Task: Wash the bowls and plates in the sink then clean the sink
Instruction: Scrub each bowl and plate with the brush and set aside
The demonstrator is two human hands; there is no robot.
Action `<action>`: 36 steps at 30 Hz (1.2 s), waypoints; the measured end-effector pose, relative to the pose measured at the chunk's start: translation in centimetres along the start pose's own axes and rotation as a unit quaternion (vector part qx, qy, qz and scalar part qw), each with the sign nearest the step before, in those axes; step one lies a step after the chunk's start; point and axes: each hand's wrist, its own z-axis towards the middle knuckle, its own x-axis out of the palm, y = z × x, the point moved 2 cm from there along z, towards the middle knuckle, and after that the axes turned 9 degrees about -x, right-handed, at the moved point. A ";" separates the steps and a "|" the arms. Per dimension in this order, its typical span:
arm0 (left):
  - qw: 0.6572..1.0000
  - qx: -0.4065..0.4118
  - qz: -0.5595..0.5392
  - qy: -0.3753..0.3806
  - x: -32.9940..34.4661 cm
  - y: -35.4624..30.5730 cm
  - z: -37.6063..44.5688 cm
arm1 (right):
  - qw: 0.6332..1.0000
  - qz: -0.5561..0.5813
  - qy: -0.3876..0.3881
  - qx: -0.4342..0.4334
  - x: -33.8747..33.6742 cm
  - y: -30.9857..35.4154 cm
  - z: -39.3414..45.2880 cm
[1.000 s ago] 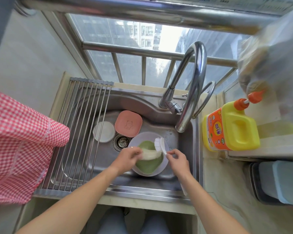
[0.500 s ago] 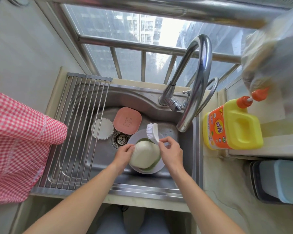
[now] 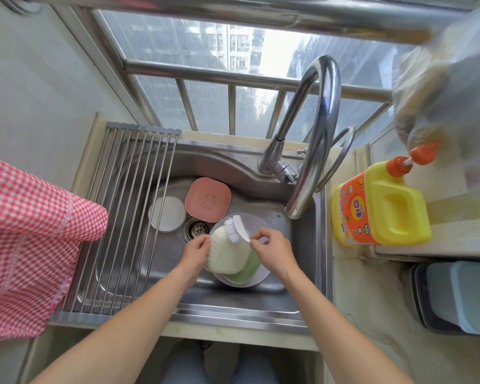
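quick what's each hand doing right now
Left hand: holding the cream bowl by its rim.
Right hand: pinching the white brush handle.

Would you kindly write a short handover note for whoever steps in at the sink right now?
Left hand grips the cream bowl, tilted over the clear basin.
Right hand pinches the white brush, bristles on the cream bowl.
A green dish lies in the basin under the bowl. Pink plate and white round plate sit on the sink floor beside the drain.
Done: nothing visibly finished; the rack holds no dishes.
Left: finish the cream bowl, the other pieces, then the sink.
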 end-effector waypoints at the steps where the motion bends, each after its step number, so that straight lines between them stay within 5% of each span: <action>1: 1.000 0.001 0.003 0.007 0.1 0.0 0.0 | 1.000 -0.006 0.009 -0.010 -0.1 0.2 0.2; 6: 1.000 -0.015 -0.002 0.005 0.7 -0.1 -0.2 | 0.996 -0.082 -0.023 0.028 -1.4 -1.2 0.8; 11: 1.000 -0.023 -0.013 0.003 1.1 -0.2 -0.4 | 0.998 -0.055 0.022 -0.029 0.1 0.5 0.9; 17: 1.000 -0.026 -0.011 -0.001 1.0 0.0 -0.2 | 0.993 -0.108 0.003 0.054 -1.8 -1.2 1.7; 23: 0.999 -0.040 -0.010 0.000 1.2 0.4 0.2 | 0.998 -0.049 0.032 -0.034 0.3 -0.2 1.5; 28: 0.998 -0.059 -0.031 0.000 0.9 0.8 0.2 | 0.993 -0.105 -0.005 0.047 -0.7 -3.4 1.2; 36: 0.989 -0.130 -0.070 0.018 1.3 0.3 0.2 | 0.986 -0.110 0.024 -0.125 2.7 -2.0 -1.8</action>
